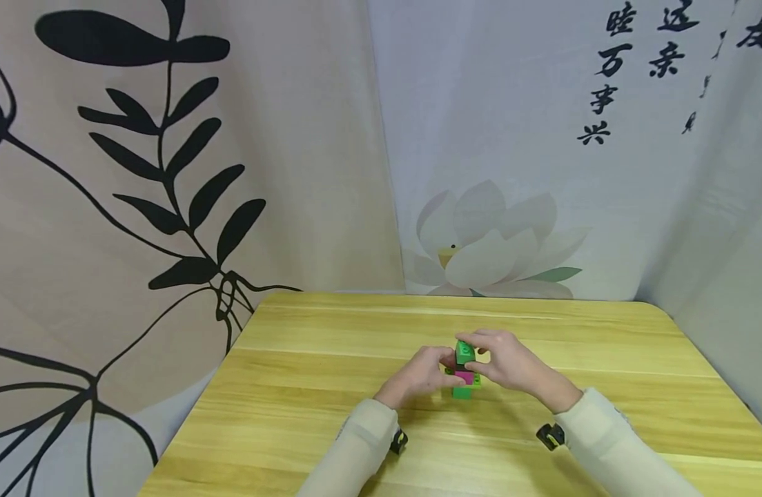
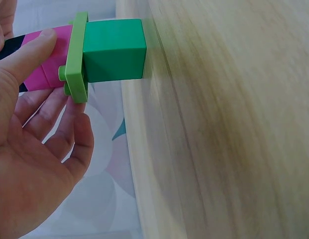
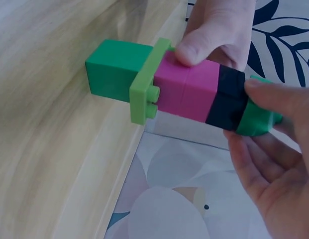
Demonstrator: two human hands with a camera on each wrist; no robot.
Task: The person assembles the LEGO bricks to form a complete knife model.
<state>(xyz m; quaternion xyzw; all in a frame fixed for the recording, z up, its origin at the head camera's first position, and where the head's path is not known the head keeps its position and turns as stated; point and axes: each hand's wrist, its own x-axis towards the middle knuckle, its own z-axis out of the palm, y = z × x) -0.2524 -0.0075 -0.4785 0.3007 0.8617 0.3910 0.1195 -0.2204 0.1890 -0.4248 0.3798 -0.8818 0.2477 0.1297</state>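
A small tower of toy building bricks is upright between both hands over the table. Its bottom is a green brick (image 2: 114, 52), under a wider light green plate (image 3: 144, 89). Above come magenta bricks (image 3: 186, 89), a black brick (image 3: 226, 94) and a green top brick (image 1: 464, 351) with a sloped side. My left hand (image 1: 421, 373) grips the magenta part, thumb on one face and fingers on the opposite one. My right hand (image 1: 508, 359) pinches the green top brick between thumb and fingers, thumb tip near the black brick. Whether the bottom brick touches the table cannot be told.
The wooden table (image 1: 281, 414) has its far edge close to a printed curtain (image 1: 313, 138) with plant, lotus and written characters. Black wrist devices (image 1: 550, 436) sit at both sleeve cuffs.
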